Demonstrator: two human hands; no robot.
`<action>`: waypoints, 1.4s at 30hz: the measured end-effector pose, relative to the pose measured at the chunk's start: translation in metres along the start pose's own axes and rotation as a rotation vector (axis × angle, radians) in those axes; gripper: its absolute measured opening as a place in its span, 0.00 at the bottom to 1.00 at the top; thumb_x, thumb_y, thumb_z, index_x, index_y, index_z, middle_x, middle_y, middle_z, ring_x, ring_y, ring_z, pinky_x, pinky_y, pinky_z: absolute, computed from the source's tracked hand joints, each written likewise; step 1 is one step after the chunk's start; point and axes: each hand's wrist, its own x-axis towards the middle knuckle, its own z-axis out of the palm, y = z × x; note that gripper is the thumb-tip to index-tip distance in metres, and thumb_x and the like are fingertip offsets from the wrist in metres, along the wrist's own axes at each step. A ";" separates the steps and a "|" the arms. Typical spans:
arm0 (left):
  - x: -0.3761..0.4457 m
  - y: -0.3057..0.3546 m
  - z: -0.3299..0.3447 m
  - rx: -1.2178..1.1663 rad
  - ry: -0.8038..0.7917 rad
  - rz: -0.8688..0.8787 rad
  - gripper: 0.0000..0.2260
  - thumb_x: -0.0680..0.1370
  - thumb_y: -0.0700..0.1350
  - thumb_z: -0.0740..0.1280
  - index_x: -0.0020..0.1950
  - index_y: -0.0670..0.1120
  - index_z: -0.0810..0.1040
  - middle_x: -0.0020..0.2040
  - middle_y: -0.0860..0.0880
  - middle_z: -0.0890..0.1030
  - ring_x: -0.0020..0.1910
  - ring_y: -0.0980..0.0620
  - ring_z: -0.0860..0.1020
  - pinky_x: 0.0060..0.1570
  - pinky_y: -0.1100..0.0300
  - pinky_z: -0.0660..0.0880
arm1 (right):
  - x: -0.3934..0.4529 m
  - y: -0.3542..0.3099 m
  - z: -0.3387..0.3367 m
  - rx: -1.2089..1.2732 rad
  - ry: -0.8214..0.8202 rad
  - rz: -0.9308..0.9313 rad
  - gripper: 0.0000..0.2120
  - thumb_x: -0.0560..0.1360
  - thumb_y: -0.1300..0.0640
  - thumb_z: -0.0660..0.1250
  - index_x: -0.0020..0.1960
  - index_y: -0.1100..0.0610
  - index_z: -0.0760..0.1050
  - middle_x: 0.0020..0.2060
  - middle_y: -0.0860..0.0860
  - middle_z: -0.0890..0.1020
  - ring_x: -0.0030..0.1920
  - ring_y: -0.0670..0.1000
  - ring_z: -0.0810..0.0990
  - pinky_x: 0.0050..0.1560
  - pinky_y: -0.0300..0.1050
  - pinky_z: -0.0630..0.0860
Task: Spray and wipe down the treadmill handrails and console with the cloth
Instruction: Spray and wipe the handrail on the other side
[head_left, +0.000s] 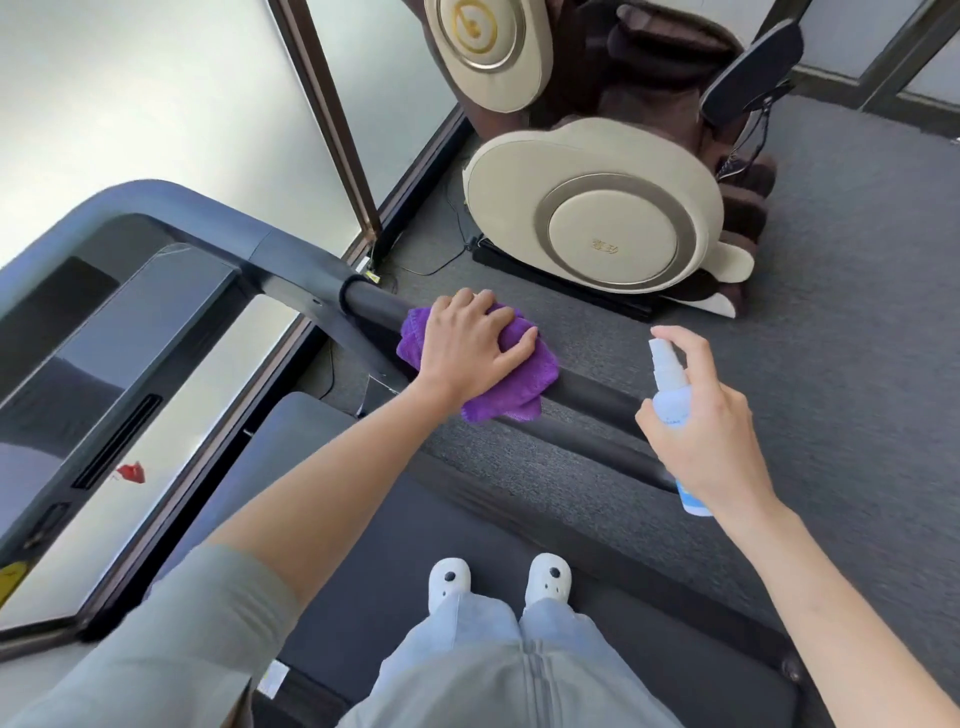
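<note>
Wiping was the step in hand, as we judged it: our left hand (475, 345) lay spread over the purple microfibre cloth (511, 387), fingers fairly straight with the tips curling a little over its far side, pressing it onto the right handrail (597, 397) of the treadmill. The cloth sat bunched on the rail's top, nearer the end that joins the console frame (260, 244) than the free end by our right hand.

Our right hand (711, 441) was wrapped round a small clear spray bottle (670, 387), index finger crooked over the white pump head. The bottle stood roughly upright, long axis running from our palm up toward the massage chair (597, 208). The nozzle appeared to face left toward the cloth; we could not make out its opening.

The handrail's long axis ran from the console corner at upper left down toward lower right, its free end hidden behind our right hand. A parallel dark bar lay just below it.

Next move, by our reckoning: a press of the pump at the bare stretch of rail between cloth and bottle, then a slide of the cloth along the rail's axis toward the free end. The console screen (140, 332) at far left looked not yet attended to.
</note>
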 end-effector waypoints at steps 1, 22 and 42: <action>-0.001 -0.011 -0.002 0.006 0.010 0.002 0.23 0.78 0.62 0.55 0.42 0.46 0.81 0.41 0.47 0.77 0.42 0.45 0.73 0.45 0.52 0.67 | 0.000 -0.001 0.002 0.006 -0.003 0.001 0.31 0.74 0.65 0.68 0.69 0.41 0.64 0.33 0.43 0.73 0.38 0.58 0.74 0.41 0.48 0.67; -0.014 0.079 0.012 -0.087 0.083 -0.195 0.14 0.74 0.56 0.64 0.36 0.48 0.81 0.40 0.48 0.79 0.42 0.44 0.73 0.47 0.50 0.68 | 0.001 0.003 -0.005 0.132 -0.035 0.006 0.31 0.74 0.65 0.67 0.71 0.42 0.65 0.37 0.53 0.77 0.37 0.65 0.78 0.44 0.61 0.79; -0.018 0.001 0.001 -0.298 0.216 -0.699 0.11 0.80 0.54 0.61 0.55 0.56 0.81 0.76 0.50 0.62 0.76 0.41 0.53 0.73 0.37 0.46 | -0.019 0.011 -0.019 0.145 -0.036 -0.088 0.30 0.75 0.65 0.67 0.70 0.41 0.64 0.37 0.44 0.77 0.36 0.61 0.78 0.44 0.61 0.80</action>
